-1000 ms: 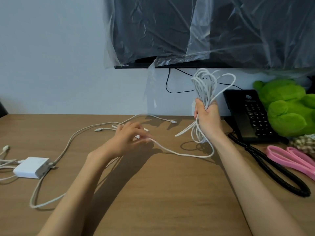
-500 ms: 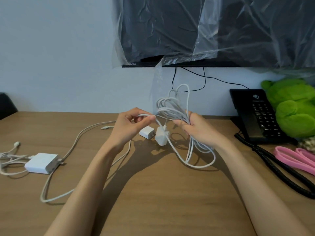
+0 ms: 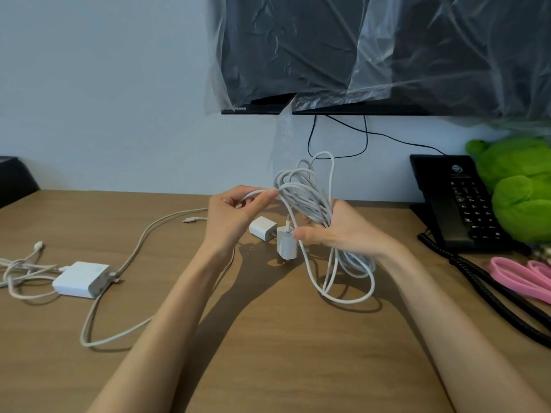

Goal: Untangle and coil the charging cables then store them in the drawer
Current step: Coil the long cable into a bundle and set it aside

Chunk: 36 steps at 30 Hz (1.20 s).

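1. Our white cable bundle [image 3: 311, 201] is up over the desk [image 3: 268, 338], loops gathered in our right hand [image 3: 340, 234], fingers curled round them.
2. Our left hand [image 3: 229, 216] pinches its free end between thumb and fingertips.
3. We judge this the coiling step; next, wrap that end round the loops.
4. Another charger brick [image 3: 80, 278] lies among loose cables at left; no drawer shows.

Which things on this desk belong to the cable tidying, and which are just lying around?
Job: white cable bundle in right hand, strand pinched by left hand; hanging plug adapter; small adapter; charger block; beige cable.
Lying about: telephone; green plush toy; pink bands; plastic-covered screen.
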{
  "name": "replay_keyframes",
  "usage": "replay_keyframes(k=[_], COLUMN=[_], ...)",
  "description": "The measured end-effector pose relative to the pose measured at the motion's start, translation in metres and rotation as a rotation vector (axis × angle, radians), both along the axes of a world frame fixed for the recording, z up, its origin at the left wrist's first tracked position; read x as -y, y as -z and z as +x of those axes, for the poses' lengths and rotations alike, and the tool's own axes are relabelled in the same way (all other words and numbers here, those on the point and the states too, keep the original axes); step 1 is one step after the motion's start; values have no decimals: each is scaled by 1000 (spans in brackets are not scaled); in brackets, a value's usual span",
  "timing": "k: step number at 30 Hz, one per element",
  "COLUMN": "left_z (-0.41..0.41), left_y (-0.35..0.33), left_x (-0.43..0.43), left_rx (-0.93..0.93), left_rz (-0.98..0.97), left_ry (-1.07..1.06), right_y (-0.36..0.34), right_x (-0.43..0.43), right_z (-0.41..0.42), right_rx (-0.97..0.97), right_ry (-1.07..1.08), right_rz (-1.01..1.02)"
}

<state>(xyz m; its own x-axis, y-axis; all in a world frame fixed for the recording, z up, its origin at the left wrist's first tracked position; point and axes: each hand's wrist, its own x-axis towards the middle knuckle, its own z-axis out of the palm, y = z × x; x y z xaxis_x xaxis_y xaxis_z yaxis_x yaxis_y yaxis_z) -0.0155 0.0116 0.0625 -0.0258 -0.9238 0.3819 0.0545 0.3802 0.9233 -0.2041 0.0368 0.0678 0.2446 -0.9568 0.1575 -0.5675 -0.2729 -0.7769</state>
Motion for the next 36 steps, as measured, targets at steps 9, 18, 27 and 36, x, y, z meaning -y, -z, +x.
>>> replay_keyframes(k=[9,18,27,36], left_z=[-12,1,11,18], left_y=[4,0,0,3], left_x=[-6,-3,-1,2], left_rx=[-54,-127,-99,135], left_rz=[25,19,50,-115], left_ry=[40,-95,-39,3], right_y=[14,5,5,13], right_x=[8,0,-5,5], right_z=[8,0,-2,-4], right_rx=[-35,43,90,35], right_ry=[181,-24,-46,176], right_rz=[-6,136,142,115])
